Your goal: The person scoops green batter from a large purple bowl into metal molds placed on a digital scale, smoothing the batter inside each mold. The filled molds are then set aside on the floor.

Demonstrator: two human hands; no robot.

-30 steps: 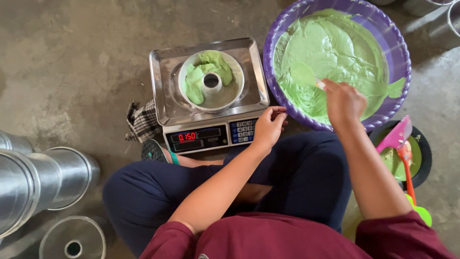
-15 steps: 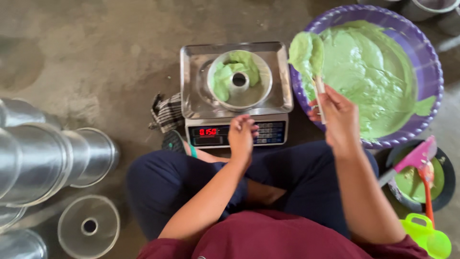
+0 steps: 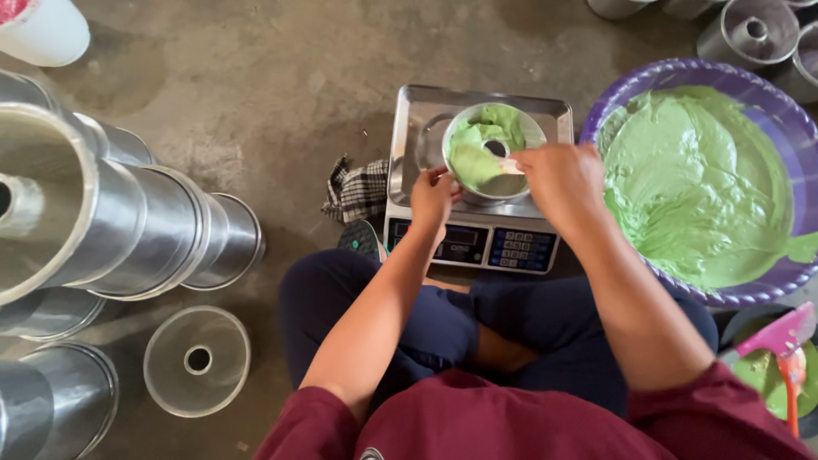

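The person sits on the floor with a digital scale (image 3: pixel 479 183) in front of the knees, and a small ring-shaped metal mould (image 3: pixel 492 152) stands on its steel platform, partly filled with green batter. The left hand (image 3: pixel 434 198) is curled lightly against the near left rim of the mould, steadying it, while the right hand (image 3: pixel 558 177) is closed around a small pale scraper whose tip reaches the mould's centre tube; the tool itself is mostly hidden. To do this well, the steadying fingers should rest lightly so they do not weigh on the platform, and the batter is best spread evenly round the tube without smearing the rim. Just right of the working hand sits a wide purple basin (image 3: pixel 682 81) full of the same green batter. Left of the steadying hand a checked cloth (image 3: pixel 356 189) lies crumpled, and further left are stacked shiny moulds (image 3: pixel 128 217). The scale's front panel, below both hands, has a dark display and a blue-and-white keypad.
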